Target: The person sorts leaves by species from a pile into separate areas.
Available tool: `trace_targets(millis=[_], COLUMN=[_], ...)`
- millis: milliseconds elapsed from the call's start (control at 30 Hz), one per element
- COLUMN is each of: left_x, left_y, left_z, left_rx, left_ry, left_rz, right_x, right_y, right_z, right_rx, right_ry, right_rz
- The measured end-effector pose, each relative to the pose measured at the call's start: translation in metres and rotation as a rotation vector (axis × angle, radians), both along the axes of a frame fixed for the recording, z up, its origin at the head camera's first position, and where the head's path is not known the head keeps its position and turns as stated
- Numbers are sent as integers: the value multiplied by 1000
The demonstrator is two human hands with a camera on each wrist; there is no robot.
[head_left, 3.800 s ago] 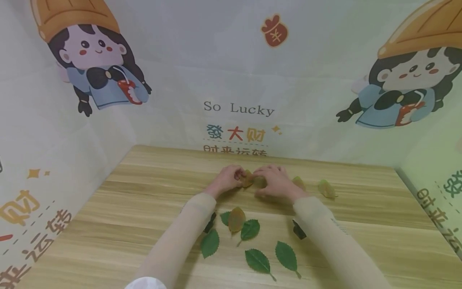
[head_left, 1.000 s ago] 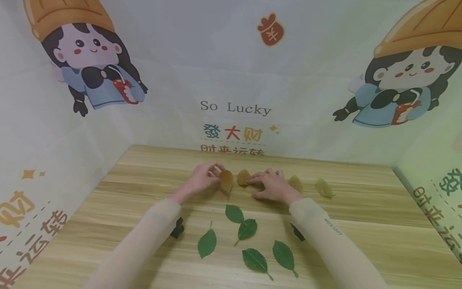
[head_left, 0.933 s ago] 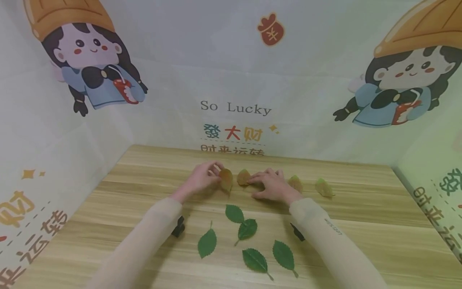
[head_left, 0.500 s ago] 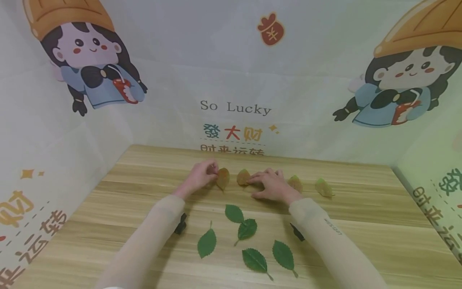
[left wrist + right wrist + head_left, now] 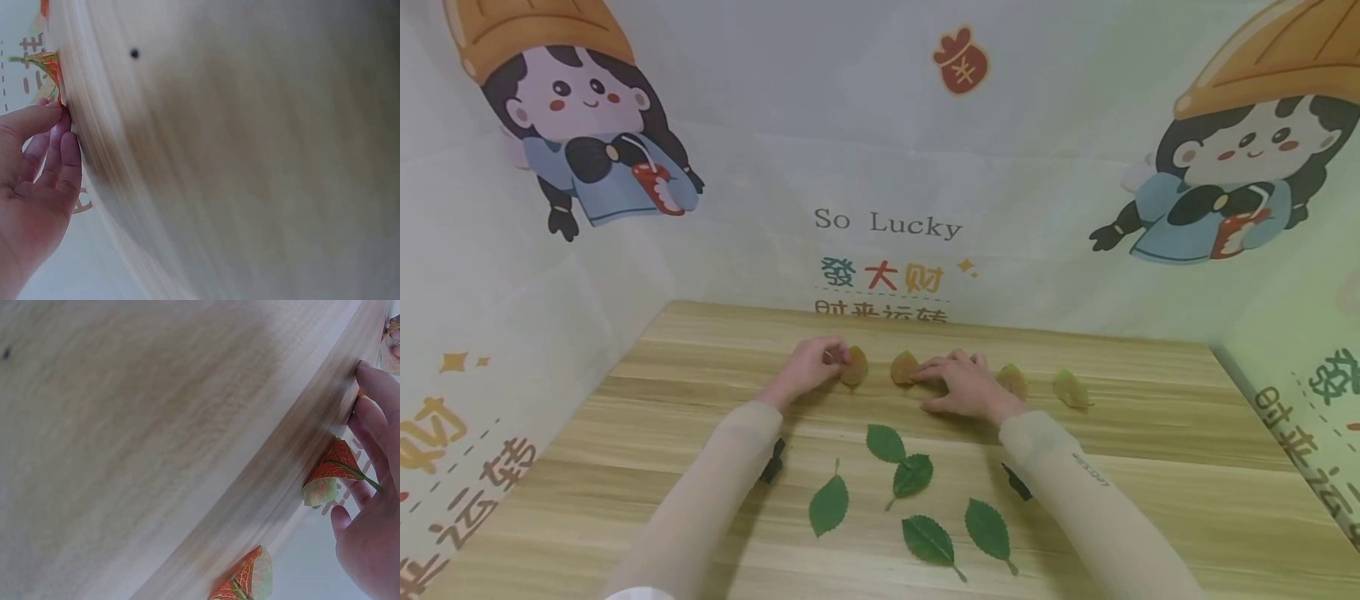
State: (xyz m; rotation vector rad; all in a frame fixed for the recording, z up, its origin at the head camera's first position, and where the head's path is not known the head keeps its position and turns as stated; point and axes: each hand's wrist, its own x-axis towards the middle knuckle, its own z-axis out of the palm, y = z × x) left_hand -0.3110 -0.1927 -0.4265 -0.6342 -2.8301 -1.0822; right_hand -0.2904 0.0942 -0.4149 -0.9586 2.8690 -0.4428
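At the back of the table, my left hand [image 5: 811, 365] pinches the edge of an orange-brown leaf [image 5: 853, 367] between thumb and fingers. The left wrist view shows this leaf [image 5: 49, 62] standing up from the surface, its stem pointing away. My right hand [image 5: 962, 385] rests with spread, bent fingers, its index fingertip at the edge of a second orange leaf [image 5: 904, 367]. Two more orange leaves with green edges, one just behind the right hand [image 5: 1013, 381] and one farther right [image 5: 1071, 389], continue the row. The right wrist view shows a curled leaf [image 5: 331, 469] beneath that palm.
Several green leaves lie nearer on the wooden table [image 5: 662, 400]: a touching pair [image 5: 913, 476], one at left [image 5: 829, 505] and two at the front, including a leaf with a long stem [image 5: 989, 530]. A printed cloth [image 5: 737, 167] closes off the back and sides.
The orange leaf that lay over the green ones is now in the back row, pinched by my left hand, which shifted it slightly left within the last second. My right hand has stayed put lately.
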Motion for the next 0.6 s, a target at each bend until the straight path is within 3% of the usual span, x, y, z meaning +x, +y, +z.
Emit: trace_targets(millis=[600], left_x=[-5], left_y=[-3], left_z=[3], left_rx=[-108], left_ry=[-10], left_rz=[-19], right_x=[-1], right_y=[-1], right_z=[1], right_rx=[26], right_ry=[13], right_rz=[4])
